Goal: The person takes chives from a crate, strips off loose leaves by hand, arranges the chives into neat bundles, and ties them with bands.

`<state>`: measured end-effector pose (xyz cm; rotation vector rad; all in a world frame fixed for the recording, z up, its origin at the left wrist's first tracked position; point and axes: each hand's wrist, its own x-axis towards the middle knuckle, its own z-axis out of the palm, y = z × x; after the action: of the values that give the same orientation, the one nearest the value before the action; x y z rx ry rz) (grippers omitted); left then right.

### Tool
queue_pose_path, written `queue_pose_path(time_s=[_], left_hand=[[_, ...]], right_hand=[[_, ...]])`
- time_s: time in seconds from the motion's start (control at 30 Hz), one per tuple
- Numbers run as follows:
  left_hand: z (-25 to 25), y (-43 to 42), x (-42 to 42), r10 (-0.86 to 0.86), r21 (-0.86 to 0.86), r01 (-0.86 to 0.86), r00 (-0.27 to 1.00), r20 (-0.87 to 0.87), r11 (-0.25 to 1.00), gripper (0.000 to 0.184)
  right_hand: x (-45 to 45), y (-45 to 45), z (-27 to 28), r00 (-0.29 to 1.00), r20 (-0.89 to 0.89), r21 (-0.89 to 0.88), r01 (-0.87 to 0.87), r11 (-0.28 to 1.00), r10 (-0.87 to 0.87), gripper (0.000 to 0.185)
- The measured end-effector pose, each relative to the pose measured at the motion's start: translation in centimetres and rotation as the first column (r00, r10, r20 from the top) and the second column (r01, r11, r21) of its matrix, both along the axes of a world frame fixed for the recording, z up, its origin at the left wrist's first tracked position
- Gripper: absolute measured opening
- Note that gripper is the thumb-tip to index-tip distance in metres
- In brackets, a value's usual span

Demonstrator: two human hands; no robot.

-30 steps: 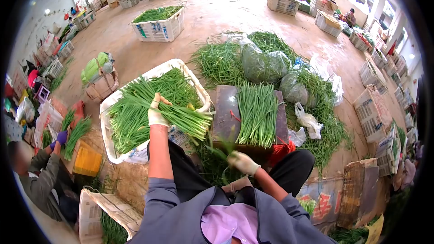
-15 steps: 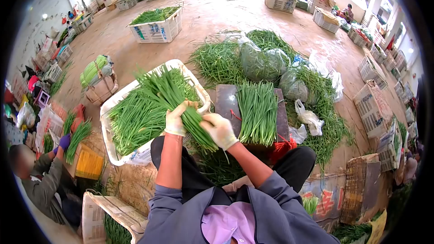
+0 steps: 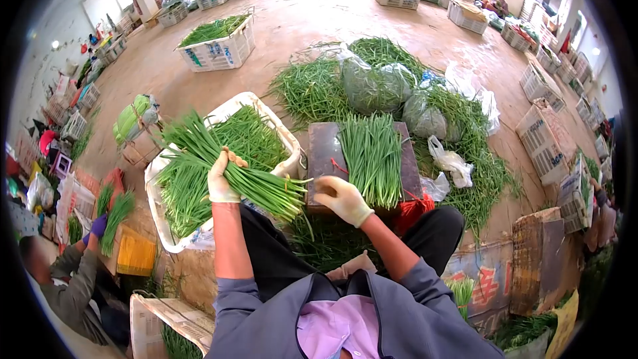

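Note:
My gloved left hand is wrapped round a bunch of green chives. The bunch lies tilted, leafy tips to the upper left and pale cut ends to the lower right. My gloved right hand is just right of those ends, apart from the bunch, fingers spread and no held thing visible. Beneath the bunch stands a white plastic crate full of loose chives. At right, a neat row of chives lies across a dark box top, with red ties at its front corner.
Plastic bags and heaped greens lie beyond the box. A co-worker sits at left, a purple-gloved hand at a chive bunch. Another filled crate stands ahead. More crates line the right side.
My left hand has moved left and down with the bunch, which has turned flatter. My right hand has come off its lower end, and its fingers have spread.

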<state>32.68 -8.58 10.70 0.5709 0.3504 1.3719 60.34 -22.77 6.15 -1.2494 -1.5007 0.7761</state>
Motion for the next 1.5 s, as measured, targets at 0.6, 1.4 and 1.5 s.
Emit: queue_pose_path(time_s=[0.6, 1.4, 1.5], left_hand=[[0.4, 1.4, -2.3, 0.09, 0.009, -0.09, 0.994, 0.066, 0.996, 0.019], [0.4, 0.5, -1.7, 0.21, -0.01, -0.21, 0.977, 0.021, 0.978, 0.014], [0.1, 0.8, -2.7, 0.275, -0.053, -0.274, 0.961, 0.017, 0.96, 0.014]], right_hand=[[3.7, -3.1, -4.7, 0.436, 0.526, -0.628, -0.381, 0.679, 0.73, 0.042], [-1.1, 0.0, -4.0, 0.983, -0.176, -0.457, -0.127, 0.88, 0.051, 0.014], [1.4, -0.8, -10.6, 0.73, 0.649, -0.179, -0.127, 0.976, 0.214, 0.02]])
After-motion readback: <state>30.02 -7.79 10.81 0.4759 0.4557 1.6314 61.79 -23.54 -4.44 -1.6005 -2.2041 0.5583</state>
